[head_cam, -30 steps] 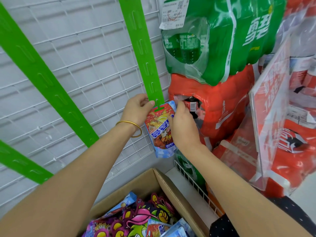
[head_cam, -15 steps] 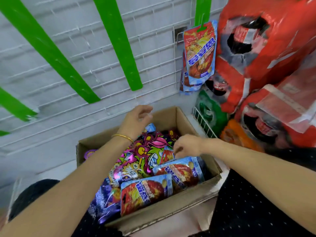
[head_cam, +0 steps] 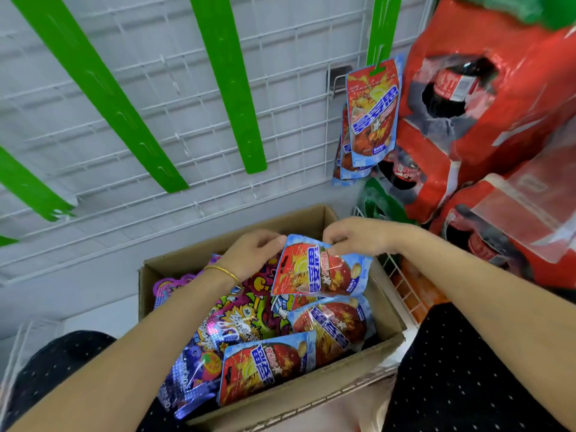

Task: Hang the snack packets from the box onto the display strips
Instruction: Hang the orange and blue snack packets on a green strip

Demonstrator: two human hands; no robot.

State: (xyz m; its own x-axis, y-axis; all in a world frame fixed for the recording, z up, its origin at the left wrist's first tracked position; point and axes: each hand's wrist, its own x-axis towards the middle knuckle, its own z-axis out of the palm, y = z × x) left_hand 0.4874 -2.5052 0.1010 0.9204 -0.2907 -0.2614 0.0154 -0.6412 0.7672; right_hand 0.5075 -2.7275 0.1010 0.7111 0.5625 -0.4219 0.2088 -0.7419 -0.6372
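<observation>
A red and blue snack packet [head_cam: 321,271] is held just above the cardboard box [head_cam: 311,391]. My left hand [head_cam: 252,252] grips its top left corner and my right hand [head_cam: 358,235] pinches its top right edge. More red-blue packets [head_cam: 268,367] and purple-yellow packets [head_cam: 230,325] lie in the box. Several red-blue packets [head_cam: 372,113] hang at the bottom of the rightmost green display strip [head_cam: 381,26]. The middle strip [head_cam: 230,85] and the strip to its left [head_cam: 103,92] hang bare on the white wire grid.
Red shrink-wrapped drink packs [head_cam: 486,113] are stacked at the right, with a green pack [head_cam: 378,204] low beside them. A white wire basket edge [head_cam: 402,285] runs along the box's right side. My dark dotted clothing [head_cam: 461,378] borders the box below.
One second ago both hands were fixing a packet to the right strip; then they dropped into the box. Now they hold a new red-blue packet lifted from the pile.
</observation>
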